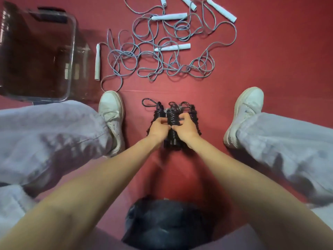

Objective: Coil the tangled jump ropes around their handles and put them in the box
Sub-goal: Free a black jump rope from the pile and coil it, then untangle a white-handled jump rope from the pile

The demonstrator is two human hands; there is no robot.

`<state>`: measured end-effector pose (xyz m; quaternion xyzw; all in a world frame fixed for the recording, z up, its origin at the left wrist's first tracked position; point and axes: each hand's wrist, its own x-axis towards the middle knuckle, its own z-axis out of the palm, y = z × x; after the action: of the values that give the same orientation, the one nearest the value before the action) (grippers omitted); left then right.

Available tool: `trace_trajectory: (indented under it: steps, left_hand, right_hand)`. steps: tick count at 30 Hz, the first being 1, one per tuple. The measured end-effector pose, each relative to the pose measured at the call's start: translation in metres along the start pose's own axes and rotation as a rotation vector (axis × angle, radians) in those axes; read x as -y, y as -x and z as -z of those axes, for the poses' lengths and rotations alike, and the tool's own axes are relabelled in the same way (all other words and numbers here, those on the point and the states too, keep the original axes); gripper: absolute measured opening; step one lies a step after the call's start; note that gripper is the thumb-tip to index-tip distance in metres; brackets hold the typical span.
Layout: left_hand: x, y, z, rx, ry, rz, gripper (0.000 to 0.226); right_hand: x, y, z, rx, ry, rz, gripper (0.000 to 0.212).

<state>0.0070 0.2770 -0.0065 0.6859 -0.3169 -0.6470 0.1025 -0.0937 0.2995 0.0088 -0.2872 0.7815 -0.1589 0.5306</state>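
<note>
Gripping a black rope bundle, the left hand and right hand curl round it. Tangled grey ropes lie beyond; the clear box sits far left.

The box and topmost handle are cut off.

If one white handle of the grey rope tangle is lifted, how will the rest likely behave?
The grey rope tangle looks floppy: thin cord in loose loops, so it would probably dangle and drag crossing loops along. The white handles look rigid and round, so may roll.
</note>
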Motion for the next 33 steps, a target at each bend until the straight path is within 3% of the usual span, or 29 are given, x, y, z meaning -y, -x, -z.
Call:
trace_trajectory:
  steps: [7, 10, 17, 21, 24, 29, 33]
  left_hand:
    - [0.01, -0.003, -0.01, -0.063, -0.035, -0.049, 0.031]
    - [0.01, 0.0, -0.011, -0.071, -0.114, -0.054, 0.038]
    - [0.007, 0.013, -0.002, 0.063, 0.062, 0.014, 0.045]
    - [0.004, 0.018, 0.003, -0.066, 0.158, -0.15, 0.036]
    - [0.006, 0.015, 0.019, -0.143, 0.179, -0.253, 0.035]
    - [0.025, 0.004, 0.04, -0.125, -0.03, -0.178, 0.04]
    - [0.03, 0.005, 0.036, -0.091, -0.069, -0.131, 0.042]
  right_hand:
    - [-0.001, -0.013, 0.005, -0.061, 0.199, 0.007, 0.043]
    - [-0.006, -0.012, 0.005, -0.03, 0.131, -0.012, 0.044]
    - [-0.008, -0.011, 0.006, -0.037, 0.007, -0.025, 0.049]
    - [0.002, -0.004, 0.005, -0.117, -0.096, 0.098, 0.04]
    - [0.011, -0.002, -0.001, -0.08, -0.182, 0.199, 0.033]
    - [0.007, -0.004, -0.023, -0.011, -0.01, 0.148, 0.037]
    - [-0.002, -0.004, -0.028, -0.036, 0.087, 0.157, 0.037]
